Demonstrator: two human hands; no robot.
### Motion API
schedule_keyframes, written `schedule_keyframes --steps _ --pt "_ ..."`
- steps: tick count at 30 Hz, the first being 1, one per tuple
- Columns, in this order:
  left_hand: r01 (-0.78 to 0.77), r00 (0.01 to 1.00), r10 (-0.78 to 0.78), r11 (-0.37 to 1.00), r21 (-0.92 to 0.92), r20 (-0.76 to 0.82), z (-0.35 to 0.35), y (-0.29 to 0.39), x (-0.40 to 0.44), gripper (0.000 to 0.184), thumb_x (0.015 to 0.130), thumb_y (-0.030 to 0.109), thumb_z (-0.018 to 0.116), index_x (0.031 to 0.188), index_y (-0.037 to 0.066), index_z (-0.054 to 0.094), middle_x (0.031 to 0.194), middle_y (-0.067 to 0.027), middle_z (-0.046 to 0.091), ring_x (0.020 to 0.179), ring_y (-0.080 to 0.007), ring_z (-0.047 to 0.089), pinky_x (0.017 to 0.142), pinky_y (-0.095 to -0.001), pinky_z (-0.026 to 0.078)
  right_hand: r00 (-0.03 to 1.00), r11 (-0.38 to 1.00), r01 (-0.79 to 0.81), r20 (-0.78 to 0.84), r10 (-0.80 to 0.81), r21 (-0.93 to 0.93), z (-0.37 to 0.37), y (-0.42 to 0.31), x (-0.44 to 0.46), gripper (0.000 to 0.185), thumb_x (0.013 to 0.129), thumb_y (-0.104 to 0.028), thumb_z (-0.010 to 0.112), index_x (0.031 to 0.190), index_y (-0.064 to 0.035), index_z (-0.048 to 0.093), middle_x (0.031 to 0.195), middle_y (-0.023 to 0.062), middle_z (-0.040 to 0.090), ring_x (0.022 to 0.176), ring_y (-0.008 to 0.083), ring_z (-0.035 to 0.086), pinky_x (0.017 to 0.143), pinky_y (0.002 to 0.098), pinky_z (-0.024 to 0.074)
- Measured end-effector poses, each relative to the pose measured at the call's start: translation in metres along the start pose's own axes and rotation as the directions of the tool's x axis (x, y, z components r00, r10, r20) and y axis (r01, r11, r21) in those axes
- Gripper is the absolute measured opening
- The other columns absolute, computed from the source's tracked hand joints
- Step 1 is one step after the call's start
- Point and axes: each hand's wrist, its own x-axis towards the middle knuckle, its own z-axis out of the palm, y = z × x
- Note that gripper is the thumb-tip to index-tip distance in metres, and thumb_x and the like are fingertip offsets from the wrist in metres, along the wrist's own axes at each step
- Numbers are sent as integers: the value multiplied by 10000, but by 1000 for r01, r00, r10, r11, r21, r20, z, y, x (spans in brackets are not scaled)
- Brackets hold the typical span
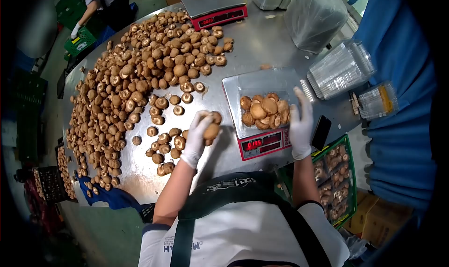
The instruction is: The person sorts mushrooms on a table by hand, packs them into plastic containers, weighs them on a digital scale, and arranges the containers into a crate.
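Head camera looks down on a steel counter (217,91) with a seriously big pile of shiitake mushrooms (135,75) running along its left side, right up to the far edge. The left hand (199,137), in a white glove, is curled around at least two shiitakes (212,131), just beside the scale (264,144) and over a smaller cluster (164,143) toward the near edge. The right hand (301,124), also gloved, is open with fingers stretched out, right by the right rim of a clear plastic tray (248,84); can't tell if it's actually touching. That tray sits on the scale and holds a batch of shiitakes (264,110), mostly caps up, and the red display is lit. Toward the near right corner there's a phone (321,132), with stacked clear containers (341,70) farther up the right edge. A second scale (215,10) sits at the far edge. Below the near right corner, a green crate (354,173) holds packed mushrooms (333,187).
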Motion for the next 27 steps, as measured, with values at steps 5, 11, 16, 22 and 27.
schedule_keyframes --steps 5,11,16,22,27 --pt "-189 951 237 954 235 -198 -37 -85 -9 197 943 138 614 1117 57 569 1069 -78 602 954 -160 596 811 -264 498 980 991 -124 -150 132 58 -19 23 -4 403 963 -13 481 1365 -7 509 1348 131 531 1202 257 535 1025 363 421" --pt "-269 832 478 -93 959 279 -47 -147 3 564 790 352 683 1301 151 555 1257 -188 515 1199 -370 473 1031 -509 347 979 986 -160 -117 165 52 -27 44 -14 362 987 -51 475 1337 24 525 1332 139 546 1188 254 548 1011 347 428" --pt "-261 875 423 3 965 235 -41 -131 5 603 836 381 680 1362 135 517 1350 -194 479 1264 -386 434 1076 -496 317 972 977 -206 -103 210 49 -35 43 -27 340 979 -34 469 1303 32 551 1294 138 582 1198 248 545 1023 332 416" --pt "-340 781 604 199 919 159 -21 -118 3 566 838 214 680 1344 39 497 1379 -228 431 1291 -399 403 1082 -480 330 976 966 -209 -36 217 155 -31 46 -32 296 939 -22 530 1215 15 629 1183 125 646 1091 234 610 963 328 467" --pt "-608 615 745 238 757 260 58 -58 23 504 817 162 689 1284 40 546 1241 -180 507 1186 -355 464 1069 -446 339 1000 999 -20 -6 20 -32 -17 40 -30 258 856 4 618 1112 -1 651 1111 130 665 1018 292 608 907 376 484"
